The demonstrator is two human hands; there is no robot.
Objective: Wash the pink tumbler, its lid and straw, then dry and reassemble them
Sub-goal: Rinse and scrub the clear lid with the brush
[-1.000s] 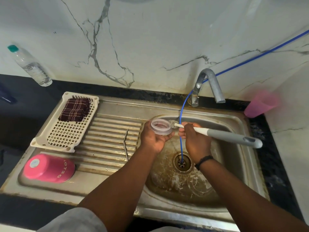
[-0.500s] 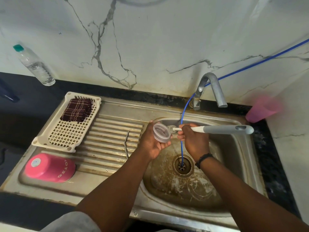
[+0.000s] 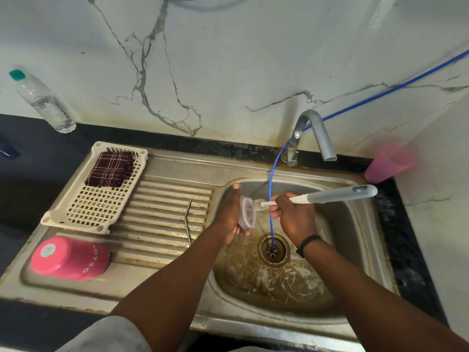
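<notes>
Over the sink basin (image 3: 355, 250), my left hand (image 3: 229, 217) holds the clear lid (image 3: 247, 212) on edge, its face turned toward my right hand. My right hand (image 3: 294, 214) grips a white and grey brush (image 3: 330, 195) by its shaft, and the small bristle head touches the lid's face. The pink tumbler (image 3: 71, 257) lies on its side at the front left of the draining board. A bent metal straw (image 3: 188, 219) lies on the ribbed draining board, just left of my left hand.
A white plastic rack (image 3: 83, 212) with a dark checked cloth (image 3: 110, 168) sits at the back left. The tap (image 3: 314, 133) stands behind the basin, and a blue hose (image 3: 271, 199) runs into the drain. A pink cup (image 3: 388, 162) stands at right, a water bottle (image 3: 42, 100) at far left.
My left hand has turned the lid from nearly flat to standing on edge. The brush handle has swung up to almost level, its head still against the lid.
</notes>
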